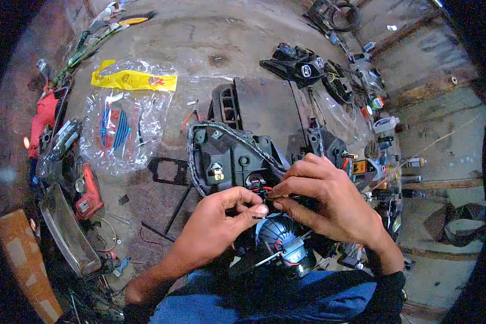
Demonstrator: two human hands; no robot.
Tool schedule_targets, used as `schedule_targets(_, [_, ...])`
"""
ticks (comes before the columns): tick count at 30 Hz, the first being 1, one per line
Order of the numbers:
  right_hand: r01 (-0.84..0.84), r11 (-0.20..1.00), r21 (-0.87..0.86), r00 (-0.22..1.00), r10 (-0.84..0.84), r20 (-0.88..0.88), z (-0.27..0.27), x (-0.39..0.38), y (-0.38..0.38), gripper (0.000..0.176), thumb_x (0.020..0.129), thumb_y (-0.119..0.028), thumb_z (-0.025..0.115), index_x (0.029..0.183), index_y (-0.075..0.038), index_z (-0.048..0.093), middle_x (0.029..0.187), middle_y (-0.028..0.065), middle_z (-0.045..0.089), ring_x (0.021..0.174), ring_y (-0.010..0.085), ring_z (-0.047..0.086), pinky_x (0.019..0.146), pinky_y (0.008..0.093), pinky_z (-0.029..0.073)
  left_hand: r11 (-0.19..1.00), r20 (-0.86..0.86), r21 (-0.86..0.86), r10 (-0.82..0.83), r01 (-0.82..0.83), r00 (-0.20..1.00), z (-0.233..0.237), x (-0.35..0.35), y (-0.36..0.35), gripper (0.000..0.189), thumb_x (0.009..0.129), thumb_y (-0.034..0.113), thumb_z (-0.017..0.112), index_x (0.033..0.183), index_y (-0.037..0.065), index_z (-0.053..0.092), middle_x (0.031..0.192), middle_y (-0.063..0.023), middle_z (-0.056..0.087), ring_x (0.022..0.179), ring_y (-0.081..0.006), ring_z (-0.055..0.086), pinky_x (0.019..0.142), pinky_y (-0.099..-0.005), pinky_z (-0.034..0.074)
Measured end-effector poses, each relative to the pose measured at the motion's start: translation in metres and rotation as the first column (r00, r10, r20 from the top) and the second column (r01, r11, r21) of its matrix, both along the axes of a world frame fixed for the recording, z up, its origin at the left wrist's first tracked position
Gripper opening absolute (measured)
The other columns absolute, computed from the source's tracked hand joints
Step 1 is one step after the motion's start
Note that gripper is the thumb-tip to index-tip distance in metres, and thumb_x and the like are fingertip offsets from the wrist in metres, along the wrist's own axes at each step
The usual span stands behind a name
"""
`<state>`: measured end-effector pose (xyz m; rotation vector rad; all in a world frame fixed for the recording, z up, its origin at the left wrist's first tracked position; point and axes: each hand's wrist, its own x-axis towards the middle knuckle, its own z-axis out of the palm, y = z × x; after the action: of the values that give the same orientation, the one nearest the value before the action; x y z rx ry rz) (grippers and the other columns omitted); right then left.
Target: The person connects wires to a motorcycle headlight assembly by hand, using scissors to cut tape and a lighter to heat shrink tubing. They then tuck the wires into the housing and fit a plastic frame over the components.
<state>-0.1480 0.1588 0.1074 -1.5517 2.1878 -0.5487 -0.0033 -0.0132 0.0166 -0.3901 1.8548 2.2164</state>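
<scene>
My left hand (221,216) is closed in a pinch, thumb against index finger. Close beside it, my right hand (329,200) also pinches, its fingertips almost meeting the left ones. Thin wires run between the fingertips, with a short red wire (262,189) showing above them; the exact ends are hidden. Just beyond the hands lies a black headlight housing (227,154) with a sealed rim, its back facing up. Below the fingers, near my lap, sits a round projector lamp unit (282,237) with a finned blue-grey body.
A clear plastic bag with a yellow strip (135,80) lies at the left. Nearby are a red power tool (89,191) and a long clear lens cover (67,229). Black lamp parts (297,63) sit at the back right. Bottles (386,125) line the metal wall (443,151).
</scene>
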Motion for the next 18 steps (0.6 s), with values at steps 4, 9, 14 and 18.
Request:
schedule_targets(4, [-0.011,1.000,-0.019,1.000,0.011,-0.016,-0.002,0.000,0.001,0.015,0.089,-0.015,0.073,0.101,-0.006,0.073,0.093,0.0080,0.064,0.093,0.0291,0.058,0.082,0.0416,0.047,0.999,0.049,-0.030,0.036,-0.035,0.998,0.004,-0.001,0.002,0.028,0.098,0.027,0.074,0.107,0.000,0.069,0.095,0.0002,0.069,0.092,-0.0097,0.061,0.084,-0.0285,0.050])
schedule_targets(9, [-0.004,1.000,0.003,1.000,0.004,-0.019,0.000,0.001,0.001,0.015,0.090,-0.016,0.073,0.101,-0.006,0.073,0.094,0.0080,0.064,0.093,0.0293,0.058,0.083,0.0419,0.047,0.987,-0.040,-0.140,0.072,-0.077,0.997,0.004,-0.001,0.007,0.030,0.101,0.025,0.070,0.111,-0.003,0.070,0.092,-0.0059,0.072,0.086,-0.0086,0.062,0.077,-0.0284,0.052])
schedule_targets(14, [-0.019,0.999,-0.027,0.996,0.017,-0.085,0.000,0.001,0.002,0.018,0.090,-0.018,0.074,0.105,-0.007,0.074,0.097,0.0078,0.064,0.094,0.0292,0.058,0.084,0.0415,0.047,0.997,-0.060,-0.038,0.058,-0.061,0.997,-0.002,-0.001,0.004,0.031,0.102,0.027,0.068,0.114,-0.002,0.071,0.095,-0.0065,0.074,0.090,-0.0088,0.063,0.082,-0.0286,0.052])
schedule_targets(18, [0.087,0.994,-0.068,0.967,-0.101,-0.235,0.024,0.009,0.010,0.027,0.087,-0.017,0.078,0.112,-0.008,0.075,0.106,0.0089,0.065,0.102,0.0295,0.061,0.093,0.0402,0.046,0.987,-0.058,-0.103,0.120,-0.126,0.991,0.002,0.004,0.002,0.028,0.103,0.024,0.067,0.113,-0.001,0.072,0.094,-0.0042,0.073,0.088,-0.0083,0.061,0.081,-0.0281,0.051])
